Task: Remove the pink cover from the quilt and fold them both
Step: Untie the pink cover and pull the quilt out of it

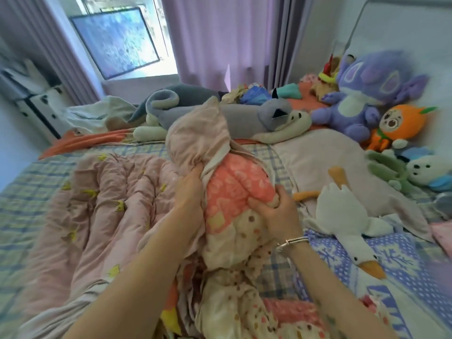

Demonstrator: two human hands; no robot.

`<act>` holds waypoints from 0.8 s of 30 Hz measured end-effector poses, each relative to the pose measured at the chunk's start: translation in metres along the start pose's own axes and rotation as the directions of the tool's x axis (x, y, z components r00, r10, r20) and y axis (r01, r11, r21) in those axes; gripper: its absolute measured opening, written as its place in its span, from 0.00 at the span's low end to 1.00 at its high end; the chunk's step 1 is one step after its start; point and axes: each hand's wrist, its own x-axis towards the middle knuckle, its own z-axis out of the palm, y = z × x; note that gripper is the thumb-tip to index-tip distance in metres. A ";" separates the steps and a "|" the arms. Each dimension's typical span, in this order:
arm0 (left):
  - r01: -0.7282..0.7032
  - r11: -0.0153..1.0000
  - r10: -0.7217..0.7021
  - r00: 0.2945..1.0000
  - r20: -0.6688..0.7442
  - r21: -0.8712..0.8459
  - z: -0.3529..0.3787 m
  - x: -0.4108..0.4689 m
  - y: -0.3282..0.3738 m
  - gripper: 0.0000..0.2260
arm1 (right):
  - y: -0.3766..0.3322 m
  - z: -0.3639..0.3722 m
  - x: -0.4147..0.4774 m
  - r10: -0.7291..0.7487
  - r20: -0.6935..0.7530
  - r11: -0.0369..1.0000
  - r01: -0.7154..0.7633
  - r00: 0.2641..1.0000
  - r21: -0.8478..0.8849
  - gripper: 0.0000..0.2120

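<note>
1. Both hands work at the middle of the bed (22,192). The left hand (189,192) is closed on a bunched neck of the pink cover (198,135), which stands up just beyond it.
2. The right hand (277,206) pinches the exposed quilt (238,184), coral with pale prints, just right of the cover's mouth.
3. The quilt's long axis runs from the person's body away toward the grey plush toy (247,118); more pink cover lies crumpled to its left.
4. Peeling probably means pulling the two hands apart along that axis.
</note>
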 end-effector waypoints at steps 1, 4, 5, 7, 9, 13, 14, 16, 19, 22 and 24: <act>0.040 0.997 -0.039 0.999 -0.004 0.068 -0.015 -0.004 -0.009 0.30 | -0.006 0.005 -0.008 -0.026 0.052 0.999 0.027 0.998 -0.019 0.17; 0.072 0.897 -0.049 0.997 -0.065 0.435 -0.051 -0.019 -0.051 0.30 | -0.003 0.026 -0.036 0.003 0.276 0.972 0.062 0.961 -0.225 0.30; 0.039 0.837 -0.009 0.998 -0.058 0.545 -0.059 -0.023 -0.063 0.31 | 0.000 0.030 -0.046 0.024 0.356 0.950 0.090 0.934 -0.300 0.33; -0.048 0.751 0.042 0.999 0.025 0.658 -0.064 -0.036 -0.074 0.33 | 0.008 0.036 -0.064 0.080 0.487 0.902 0.145 0.869 -0.407 0.32; -0.166 0.724 0.088 0.985 0.149 0.670 -0.066 -0.040 -0.085 0.35 | 0.014 0.040 -0.080 0.112 0.569 0.862 0.205 0.815 -0.463 0.29; -0.191 0.611 0.112 0.982 0.155 0.768 -0.075 -0.053 -0.090 0.16 | 0.019 0.046 -0.102 0.116 0.696 0.806 0.342 0.709 -0.483 0.19; -0.176 0.559 0.118 0.984 0.132 0.810 -0.079 -0.054 -0.091 0.12 | 0.019 0.047 -0.105 0.127 0.724 0.793 0.369 0.678 -0.484 0.15; -0.136 0.525 0.147 0.987 0.068 0.840 -0.086 -0.054 -0.093 0.10 | 0.018 0.051 -0.110 0.144 0.755 0.774 0.402 0.640 -0.489 0.07; -0.098 0.534 0.110 0.993 0.045 0.840 -0.089 -0.056 -0.093 0.13 | 0.011 0.068 -0.113 0.146 0.711 0.758 0.385 0.687 -0.527 0.11; -0.089 0.591 0.076 0.996 0.055 0.802 -0.089 -0.062 -0.090 0.17 | 0.006 0.086 -0.112 0.126 0.573 0.771 0.283 0.810 -0.570 0.18; -0.052 0.652 0.046 0.999 0.030 0.756 -0.089 -0.064 -0.091 0.18 | 0.005 0.091 -0.113 0.107 0.510 0.800 0.231 0.854 -0.554 0.18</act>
